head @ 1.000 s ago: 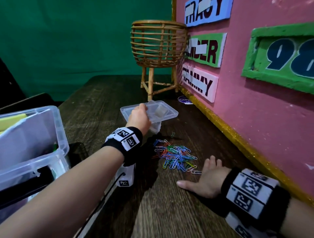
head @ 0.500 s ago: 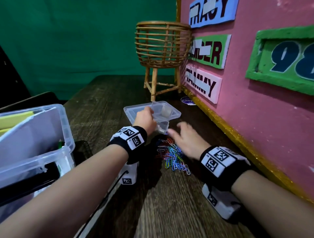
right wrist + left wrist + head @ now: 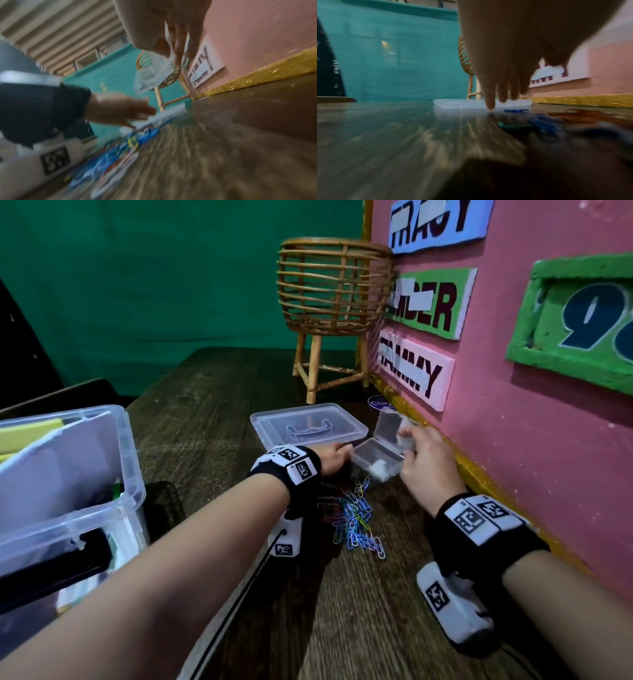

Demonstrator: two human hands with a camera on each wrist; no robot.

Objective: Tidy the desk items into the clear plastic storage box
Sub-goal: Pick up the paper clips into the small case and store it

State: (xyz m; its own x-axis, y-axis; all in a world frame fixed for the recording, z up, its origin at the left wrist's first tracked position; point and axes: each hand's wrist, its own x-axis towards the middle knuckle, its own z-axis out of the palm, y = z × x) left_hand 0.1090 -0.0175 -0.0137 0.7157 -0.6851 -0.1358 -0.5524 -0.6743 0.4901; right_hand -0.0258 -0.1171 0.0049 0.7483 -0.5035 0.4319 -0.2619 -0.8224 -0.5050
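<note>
A small clear hinged case [image 3: 375,462] hangs open just above the dark wooden desk, and my right hand [image 3: 407,448] pinches it at its right side; in the right wrist view the case [image 3: 152,78] hangs blurred under the fingers [image 3: 178,54]. My left hand [image 3: 340,451] is just left of the case, fingers straight and pointing down, one fingertip [image 3: 490,106] on the desk in front of the flat clear lid [image 3: 462,104]. A pile of coloured paper clips [image 3: 352,518] lies between my wrists. The clear plastic storage box [image 3: 102,508] stands at the left.
The box lid [image 3: 308,426] lies flat behind the hands. A rattan basket stand [image 3: 329,302] is at the back, by the pink board [image 3: 513,440] with a gold edge along the right. The box holds yellow and dark items.
The right hand left the desk, came forward and took the small case. The left hand let go of the case and dropped to the desk beside the lid.
</note>
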